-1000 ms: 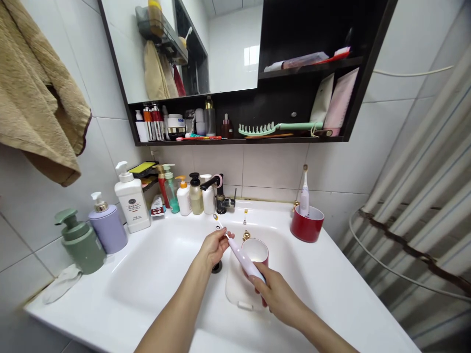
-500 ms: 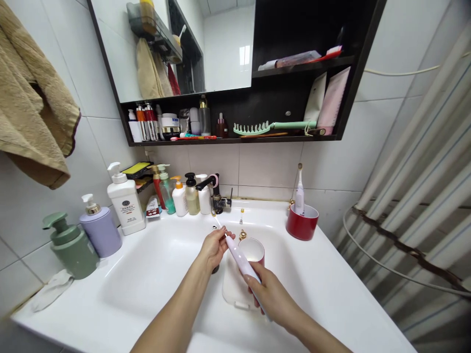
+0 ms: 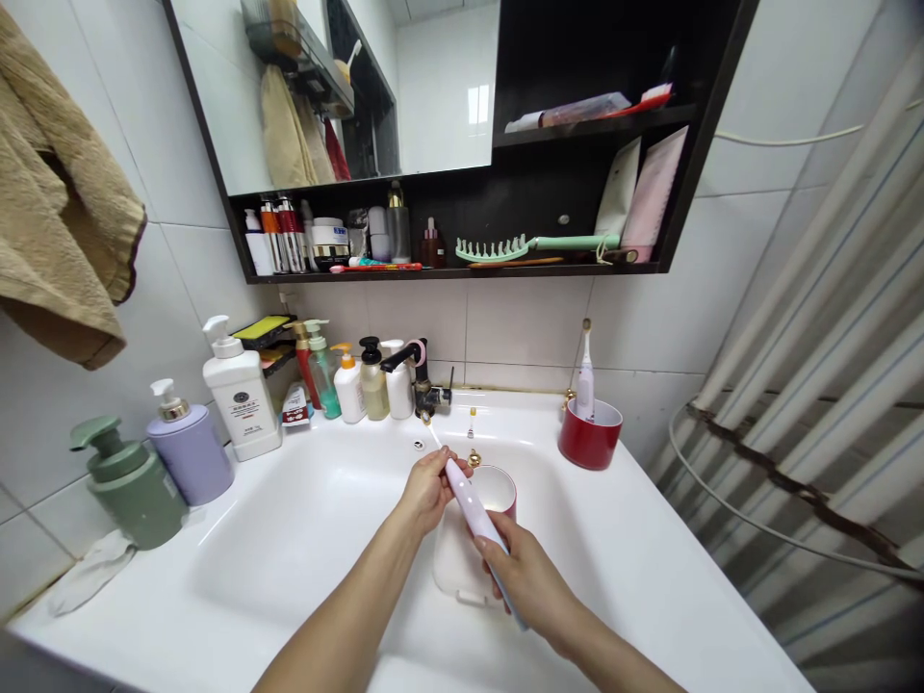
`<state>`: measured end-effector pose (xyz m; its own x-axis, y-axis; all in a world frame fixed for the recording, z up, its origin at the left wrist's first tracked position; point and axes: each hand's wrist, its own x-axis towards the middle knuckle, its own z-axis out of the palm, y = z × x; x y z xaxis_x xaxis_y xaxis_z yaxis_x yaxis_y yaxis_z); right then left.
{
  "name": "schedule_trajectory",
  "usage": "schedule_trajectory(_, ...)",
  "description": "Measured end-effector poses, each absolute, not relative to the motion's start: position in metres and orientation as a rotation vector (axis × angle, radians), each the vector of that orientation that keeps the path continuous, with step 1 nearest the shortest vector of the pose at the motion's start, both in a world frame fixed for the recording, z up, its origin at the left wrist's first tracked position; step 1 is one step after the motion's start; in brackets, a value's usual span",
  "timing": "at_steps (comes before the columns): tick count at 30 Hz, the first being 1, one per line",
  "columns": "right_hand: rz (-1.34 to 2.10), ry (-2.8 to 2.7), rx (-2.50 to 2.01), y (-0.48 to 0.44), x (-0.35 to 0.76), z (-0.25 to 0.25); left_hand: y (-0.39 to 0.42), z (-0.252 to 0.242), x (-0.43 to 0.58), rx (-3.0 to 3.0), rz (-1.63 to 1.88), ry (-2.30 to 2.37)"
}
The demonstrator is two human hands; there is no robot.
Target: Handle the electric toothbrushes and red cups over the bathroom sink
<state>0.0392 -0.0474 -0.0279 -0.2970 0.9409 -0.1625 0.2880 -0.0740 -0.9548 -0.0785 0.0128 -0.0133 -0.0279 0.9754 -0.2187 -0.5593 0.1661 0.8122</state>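
A pale lilac electric toothbrush point(image 3: 471, 507) slants over the basin, its head pointing away toward the faucet. My right hand point(image 3: 526, 575) is wrapped around the lower part of its handle. At the neck, just below the brush head point(image 3: 430, 425), the fingers of my left hand point(image 3: 431, 486) are closed in a pinch. Below and behind the handle, a red cup with a white inside point(image 3: 500, 488) sits in the basin by a whitish translucent tray point(image 3: 462, 585). Part of the cup and tray is hidden by my hands and the toothbrush.
A red holder point(image 3: 591, 443) with another electric toothbrush point(image 3: 585, 377) stands on the sink's right ledge. The black faucet point(image 3: 420, 375) rises at the back. Pump bottles point(image 3: 243, 404) line the left and back rim. A dark cabinet point(image 3: 555, 192) overhangs the sink point(image 3: 303, 539).
The view has shifted slightly. The brush head shows a little more clearly beyond my left fingers. Both hands keep their hold on the toothbrush.
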Motion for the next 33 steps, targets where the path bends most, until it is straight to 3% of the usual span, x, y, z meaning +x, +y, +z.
schedule_trajectory(5,1.244,-1.679,-1.285,-0.047,0.040,-0.026,0.012,-0.010,-0.079,0.633,1.356,0.913)
schedule_trajectory(18,1.621,-1.472,-1.183,-0.050,0.035,-0.024,0.014,-0.010,-0.078,0.638,1.414,0.892)
schedule_trajectory(24,1.508,-1.471,-1.219,-0.049,0.036,-0.025,0.012,-0.011,-0.074,0.656,1.400,0.883)
schedule_trajectory(29,1.664,-1.374,-1.122,-0.052,0.031,-0.023,0.009,-0.004,-0.074,0.676,1.380,0.797)
schedule_trajectory(33,1.382,-1.399,-1.059,-0.037,0.030,-0.009,0.011,-0.003,-0.075,0.806,1.429,0.844)
